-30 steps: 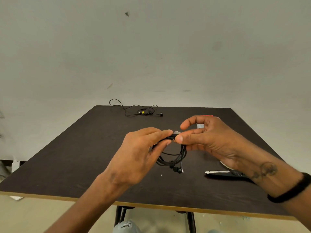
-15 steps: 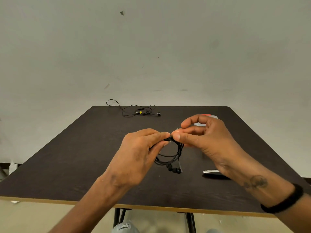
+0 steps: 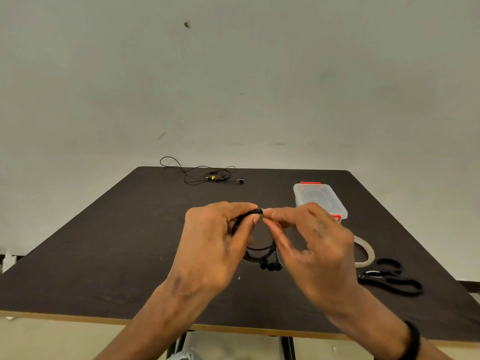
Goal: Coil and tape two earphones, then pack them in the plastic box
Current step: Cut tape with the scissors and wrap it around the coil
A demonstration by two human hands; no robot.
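Note:
A coiled black earphone [image 3: 262, 253] hangs between both hands above the dark table [image 3: 109, 242], its earbuds dangling at the bottom. My left hand [image 3: 215, 245] pinches the top of the coil. My right hand [image 3: 311, 240] pinches the same spot from the right, where a small bit of clear tape shows at the fingertips. A second black earphone [image 3: 207, 175] lies loose and uncoiled at the table's far edge. The clear plastic box [image 3: 319, 198] with red clasps sits closed at the right, partly behind my right hand.
A roll of clear tape [image 3: 365, 252] lies on the table right of my right hand. Black-handled scissors [image 3: 392, 279] rest near the right front edge. A plain wall stands behind the table.
My right hand has turned and dropped lower, uncovering the plastic box, tape roll and scissors. Both hands still pinch the top of the coil.

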